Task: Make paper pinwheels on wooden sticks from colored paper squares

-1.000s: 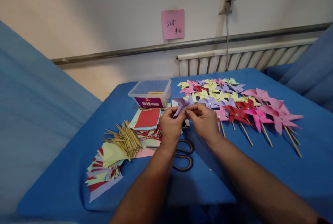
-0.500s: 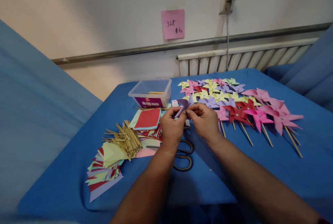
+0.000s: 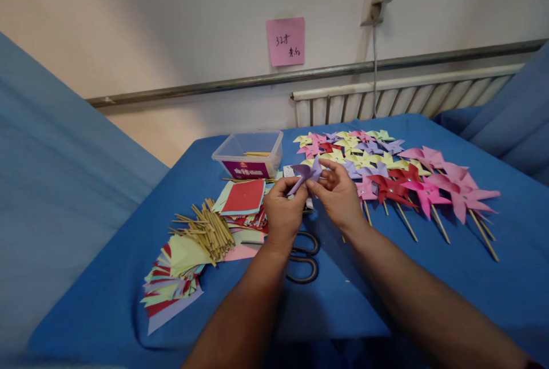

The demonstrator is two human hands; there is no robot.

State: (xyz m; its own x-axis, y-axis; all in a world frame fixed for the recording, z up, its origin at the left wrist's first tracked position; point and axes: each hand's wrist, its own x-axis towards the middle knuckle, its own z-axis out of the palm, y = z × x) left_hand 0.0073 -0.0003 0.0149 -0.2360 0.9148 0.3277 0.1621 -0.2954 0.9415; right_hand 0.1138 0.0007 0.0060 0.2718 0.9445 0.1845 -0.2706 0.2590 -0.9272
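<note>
A purple paper pinwheel (image 3: pixel 305 172) with folded blades is held up between my two hands over the middle of the table. My left hand (image 3: pixel 283 203) pinches its left side between thumb and fingers. On the other side, my right hand (image 3: pixel 338 194) has its thumb against the pinwheel's centre, with the fingers curled behind a blade. Below the left wrist lie black-handled scissors (image 3: pixel 306 252), partly covered by the forearm. Behind the hands, a small box (image 3: pixel 288 171) shows only in part.
Finished pinwheels (image 3: pixel 391 186) on sticks spread over the right side. At left are a pile of short sticks (image 3: pixel 210 231), fanned coloured paper (image 3: pixel 171 289) and stacked squares (image 3: pixel 243 196). A clear plastic box (image 3: pixel 247 154) stands at the back, before the wall and radiator (image 3: pixel 412 94).
My right fingers have lifted and loosened behind the pinwheel, showing more of its right blade. My left hand stays where it was.
</note>
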